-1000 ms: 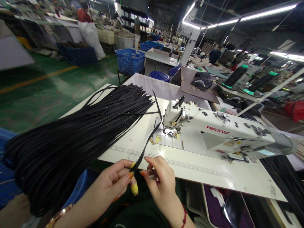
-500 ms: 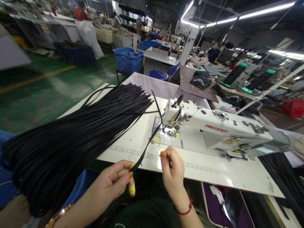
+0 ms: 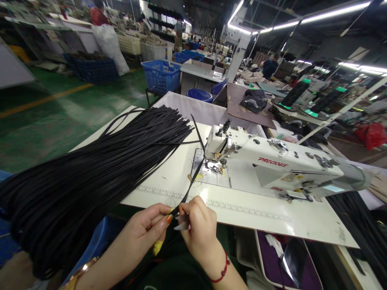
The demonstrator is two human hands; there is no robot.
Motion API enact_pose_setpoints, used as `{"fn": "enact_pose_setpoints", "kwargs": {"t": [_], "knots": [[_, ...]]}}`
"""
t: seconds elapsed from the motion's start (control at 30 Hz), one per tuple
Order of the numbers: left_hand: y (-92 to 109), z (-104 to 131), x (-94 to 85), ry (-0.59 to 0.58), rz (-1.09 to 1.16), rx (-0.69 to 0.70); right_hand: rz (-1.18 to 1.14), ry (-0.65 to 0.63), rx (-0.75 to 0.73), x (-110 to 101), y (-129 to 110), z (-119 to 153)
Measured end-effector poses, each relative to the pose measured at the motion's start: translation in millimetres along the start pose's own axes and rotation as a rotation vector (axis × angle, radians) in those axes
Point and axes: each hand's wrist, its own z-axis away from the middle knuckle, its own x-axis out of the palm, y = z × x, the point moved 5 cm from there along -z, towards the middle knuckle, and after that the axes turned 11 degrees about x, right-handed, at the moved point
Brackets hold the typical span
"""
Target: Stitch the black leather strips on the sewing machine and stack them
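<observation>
A black strap runs from the needle area of the white sewing machine down to my hands at the table's front edge. My left hand pinches its lower end between thumb and fingers; yellow wrapping shows on a finger. Right beside it, my right hand is closed around a small metal tool, whose pointed tips lie at the strap near my left fingertips. A large bundle of black straps covers the table's left part.
A printed ruler runs along the front of the white table. Blue tub below the bundle at left; purple-lined tray below the table at right. Behind stand thread cones, a blue stool and a blue basket.
My right hand has moved left and down to my left hand, and the metal tool now shows. My left hand still pinches the strap. The view has shifted slightly.
</observation>
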Motion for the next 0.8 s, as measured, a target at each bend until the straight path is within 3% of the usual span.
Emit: {"fn": "enact_pose_setpoints", "kwargs": {"t": [0.27,0.33,0.47,0.57,0.6,0.7,0.8], "knots": [[-3,-2,0.2,0.032,0.057,-0.043,0.05,0.01,-0.055,-4,-5,-3],[-4,-2,-1.1,0.042,0.07,-0.05,0.069,0.038,0.007,-6,-2,-3],[-8,-2,-4.0,0.045,0.118,-0.061,-0.013,-0.096,-0.095,-8,0,-2],[-11,-1,-7.7,0.066,0.129,-0.081,0.003,0.174,0.147,-32,17,-8],[-12,0,-8.6,0.07,0.132,-0.086,-0.013,0.182,0.178,-36,18,-8],[-15,0,-11.7,0.092,0.131,-0.094,-0.157,0.014,0.078,-39,6,-2],[-16,-2,-14.5,0.096,0.117,-0.095,-0.222,-0.023,0.216,-51,15,13]]}}
